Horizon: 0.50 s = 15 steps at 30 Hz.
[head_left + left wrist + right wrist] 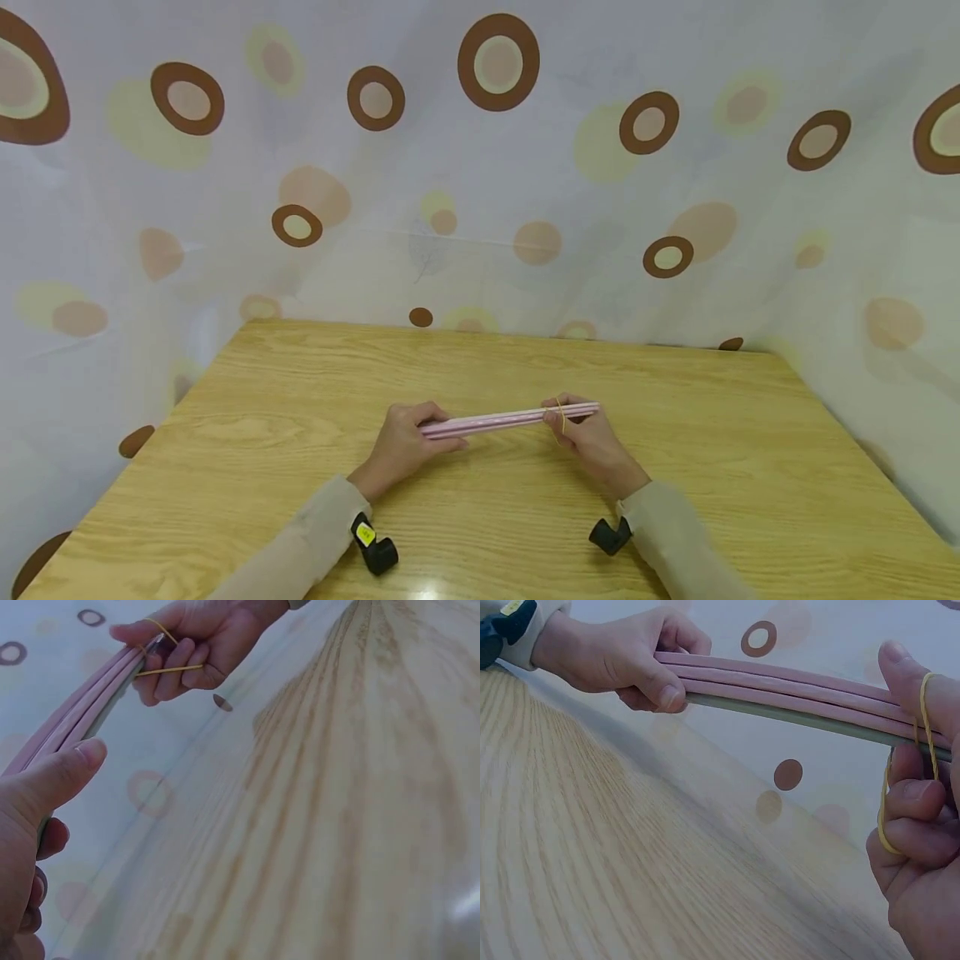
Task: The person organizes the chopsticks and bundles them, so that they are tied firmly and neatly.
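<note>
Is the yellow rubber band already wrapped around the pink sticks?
Not wrapped: the rubber band loops over the right hand fingers beside the pink sticks.

Bare wooden table (675, 467) lies all round both hands; the spotted curtain (480, 208) closes off its far edge.

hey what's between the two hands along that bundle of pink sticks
Only the bare middle of the pink stick bundle spans from the left hand to the right hand; the head view shows it. The yellow rubber band sits at the right hand.
</note>
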### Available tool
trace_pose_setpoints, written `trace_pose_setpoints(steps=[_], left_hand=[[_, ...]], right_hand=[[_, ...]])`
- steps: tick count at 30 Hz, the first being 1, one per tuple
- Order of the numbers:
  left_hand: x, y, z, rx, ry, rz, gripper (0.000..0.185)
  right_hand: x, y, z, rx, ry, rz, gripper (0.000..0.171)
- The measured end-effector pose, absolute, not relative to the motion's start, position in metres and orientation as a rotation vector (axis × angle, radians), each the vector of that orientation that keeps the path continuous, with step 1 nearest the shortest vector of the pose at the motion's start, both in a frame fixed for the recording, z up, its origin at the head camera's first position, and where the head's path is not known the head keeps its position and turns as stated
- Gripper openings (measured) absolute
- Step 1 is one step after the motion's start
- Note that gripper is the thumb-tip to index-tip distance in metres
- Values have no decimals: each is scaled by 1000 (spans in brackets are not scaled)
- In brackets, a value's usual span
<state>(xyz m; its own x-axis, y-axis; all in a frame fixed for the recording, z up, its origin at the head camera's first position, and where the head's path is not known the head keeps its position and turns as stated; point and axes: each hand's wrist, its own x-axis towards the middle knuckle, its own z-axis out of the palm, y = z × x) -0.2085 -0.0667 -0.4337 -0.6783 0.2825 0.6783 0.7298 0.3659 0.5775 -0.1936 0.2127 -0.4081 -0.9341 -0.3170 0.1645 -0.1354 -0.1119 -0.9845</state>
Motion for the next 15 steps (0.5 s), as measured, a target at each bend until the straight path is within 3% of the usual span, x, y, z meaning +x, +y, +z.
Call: trace_pose_setpoints(steps=[9, 15], left_hand=[[-206, -65, -434, -758, -2231, -1354, 29], [-206, -65, -438, -669, -2243, -1438, 27]], right_hand=[[-193, 201, -413, -472, 1924, -2309, 17], [-193, 195, -413, -432, 1908, -2336, 12]])
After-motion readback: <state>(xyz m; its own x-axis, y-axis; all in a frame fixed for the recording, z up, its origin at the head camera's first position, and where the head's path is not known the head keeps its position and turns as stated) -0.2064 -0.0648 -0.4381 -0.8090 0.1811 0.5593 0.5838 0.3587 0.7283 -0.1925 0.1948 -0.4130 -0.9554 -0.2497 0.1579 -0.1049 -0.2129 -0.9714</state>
